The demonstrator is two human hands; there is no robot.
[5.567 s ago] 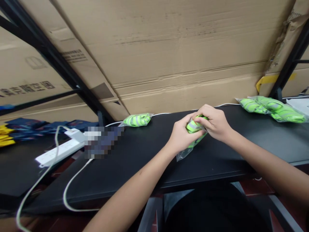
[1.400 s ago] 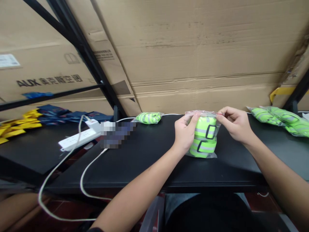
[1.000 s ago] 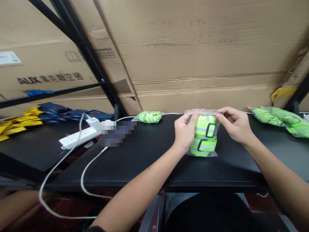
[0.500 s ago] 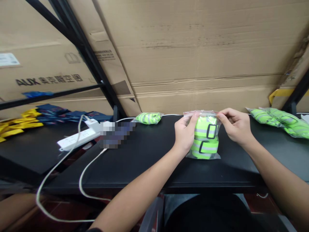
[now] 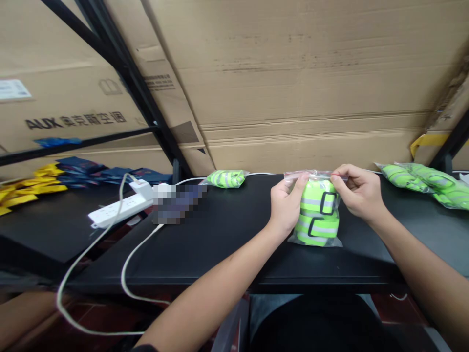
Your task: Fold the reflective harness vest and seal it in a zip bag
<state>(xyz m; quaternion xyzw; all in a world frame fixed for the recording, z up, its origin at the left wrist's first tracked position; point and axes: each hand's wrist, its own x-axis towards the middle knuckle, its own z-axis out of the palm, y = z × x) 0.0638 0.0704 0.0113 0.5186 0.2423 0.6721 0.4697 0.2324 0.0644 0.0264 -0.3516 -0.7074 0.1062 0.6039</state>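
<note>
Between my hands hangs a clear zip-lock bag (image 5: 333,241) above the black table (image 5: 227,230). Inside it are folded neon-green reflective straps (image 5: 311,208) with grey stripes and black buckles. My left hand (image 5: 287,203) pinches the bag's top edge at the left, thumb in front. At the top right corner, my right hand (image 5: 359,190) has thumb and forefinger closed on the same edge. The other fingers of both hands are curled and partly hidden.
A filled green bag (image 5: 227,179) lies at the back, with several more (image 5: 432,183) at right. Left are a white power strip (image 5: 120,210) with trailing cable, a pixelated object (image 5: 179,203), and yellow and navy packets (image 5: 82,171). Cardboard (image 5: 311,88) stands behind.
Both hands and the bag have shifted slightly to the right and a little lower, the left hand more than the right. The grip on the bag's top edge stays.
</note>
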